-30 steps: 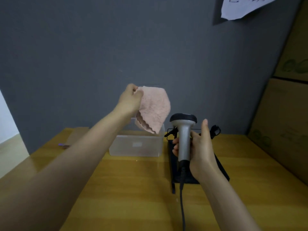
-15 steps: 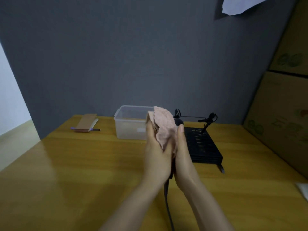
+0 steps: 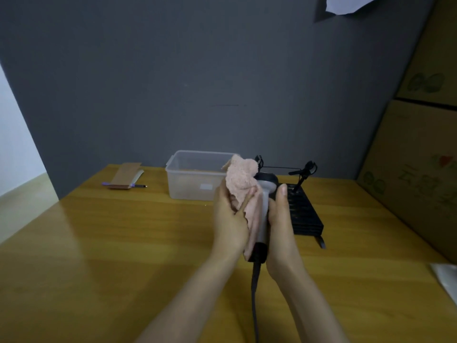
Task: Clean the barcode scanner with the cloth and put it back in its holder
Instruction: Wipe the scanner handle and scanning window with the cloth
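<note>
Scanner: upright over the table, held between both hands, out of its holder.
Right hand: wrapped around the handle.
Left hand: presses the cloth on the scanner's side.
Done: wiping looks under way.
Left: finish wiping, then put it back in the holder.
Feel: fluffy pink cloth; smooth grey scanner with a black cord; black ribbed holder.

Fluffy pink cloth, glossy wooden table (translucent plastic box)
</note>
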